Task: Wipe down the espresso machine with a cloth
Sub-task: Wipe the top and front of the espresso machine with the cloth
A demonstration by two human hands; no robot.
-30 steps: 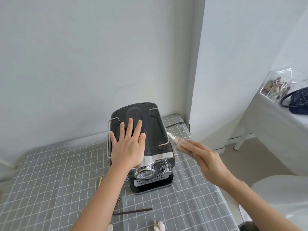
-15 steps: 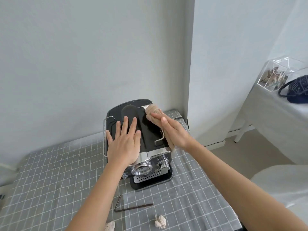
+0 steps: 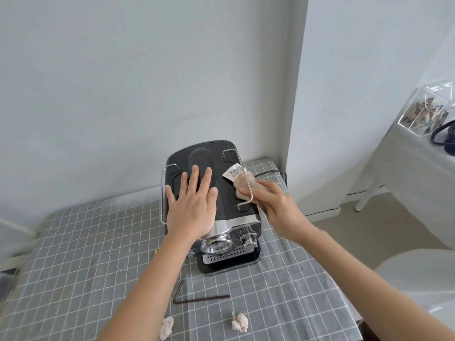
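While cloth [image 3: 242, 184] slid nearer.

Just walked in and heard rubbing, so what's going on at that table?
A person is wiping an espresso machine that stands on a grey checked tablecloth. The left hand lies flat on the black top, steadying it. The right hand presses a beige cloth with a white tag against the top's right edge, by the wire rail there. Two crumpled wads and a bent dark rod lie on the cloth in front of the machine.
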